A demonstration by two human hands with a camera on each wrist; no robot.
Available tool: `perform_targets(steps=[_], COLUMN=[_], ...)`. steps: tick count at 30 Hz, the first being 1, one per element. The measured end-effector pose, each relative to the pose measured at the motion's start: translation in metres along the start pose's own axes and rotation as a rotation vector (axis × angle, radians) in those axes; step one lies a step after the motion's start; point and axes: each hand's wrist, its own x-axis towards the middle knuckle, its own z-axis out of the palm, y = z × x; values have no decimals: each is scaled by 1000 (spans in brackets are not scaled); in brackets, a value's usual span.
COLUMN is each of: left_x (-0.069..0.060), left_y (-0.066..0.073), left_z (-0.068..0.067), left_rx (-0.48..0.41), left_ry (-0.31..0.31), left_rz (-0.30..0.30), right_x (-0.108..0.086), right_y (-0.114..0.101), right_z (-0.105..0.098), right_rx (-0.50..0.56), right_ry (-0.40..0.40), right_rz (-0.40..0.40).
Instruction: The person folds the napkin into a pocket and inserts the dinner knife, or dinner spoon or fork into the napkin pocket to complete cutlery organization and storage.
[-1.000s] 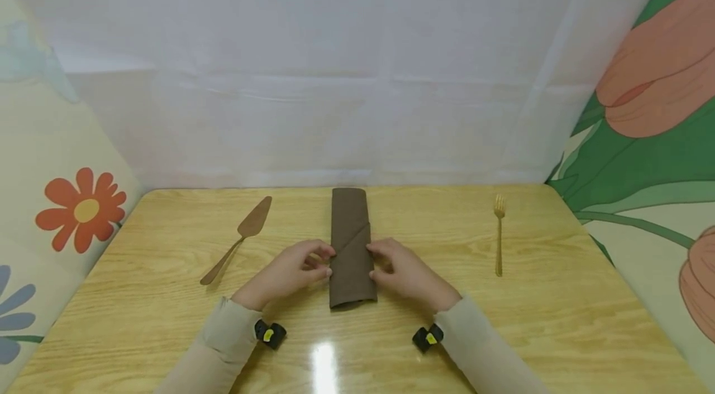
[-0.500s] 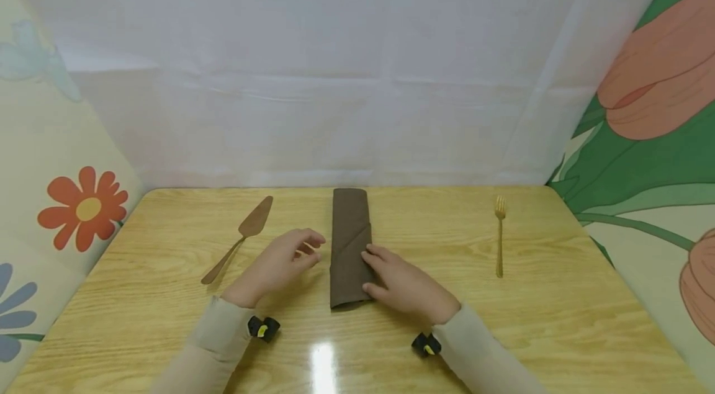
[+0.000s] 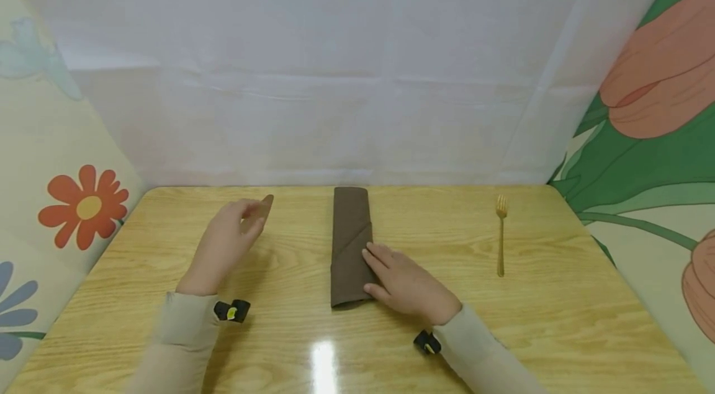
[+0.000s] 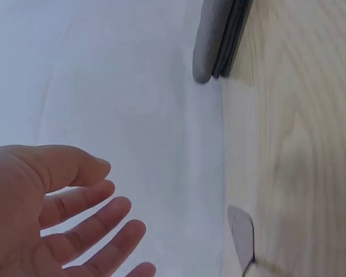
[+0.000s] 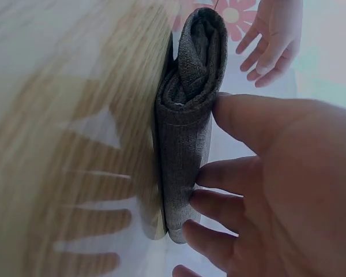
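Observation:
A brown cloth napkin (image 3: pixel 350 270), folded into a long narrow roll, lies lengthwise on the table. My right hand (image 3: pixel 410 285) rests on its right edge with fingers fairly straight; the right wrist view shows the fingertips touching the roll (image 5: pixel 187 138) and its layered end. Up and to the left, my left hand (image 3: pixel 226 242) hovers over a cake server, hiding all but the tip of its blade (image 3: pixel 269 203). In the left wrist view the left hand's fingers (image 4: pixel 106 222) are spread loosely with nothing between them, apart from the cake server (image 4: pixel 241 234) on the table.
A gold fork (image 3: pixel 501 232) lies on the right part of the wooden table (image 3: pixel 558 319), tines away from me. A white sheet (image 3: pixel 335 71) hangs behind the far edge. Flower-patterned panels (image 3: pixel 84 133) stand at both sides.
My left hand has let go of the napkin's left edge and moved left over the cake server. The right hand has shifted slightly onto the napkin and stays there.

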Motion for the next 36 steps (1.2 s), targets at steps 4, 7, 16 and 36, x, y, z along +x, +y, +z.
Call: perform_targets(steps=[4, 7, 16, 36], left_x=[-1, 1, 1, 2], left_y=[-17, -33, -56, -70], left_z=[-8, -10, -16, -18], left_rx=[1, 8, -3, -124], left_ry=[-14, -45, -187, -320], left_rz=[-76, -122, -283, -341], right_x=[-1, -2, -2, 0], right_y=[1, 1, 3, 8], right_z=[0, -1, -2, -1], right_rx=[11, 18, 63, 88], right_ry=[-12, -14, -32, -37], right_rz=[27, 37, 52, 35])
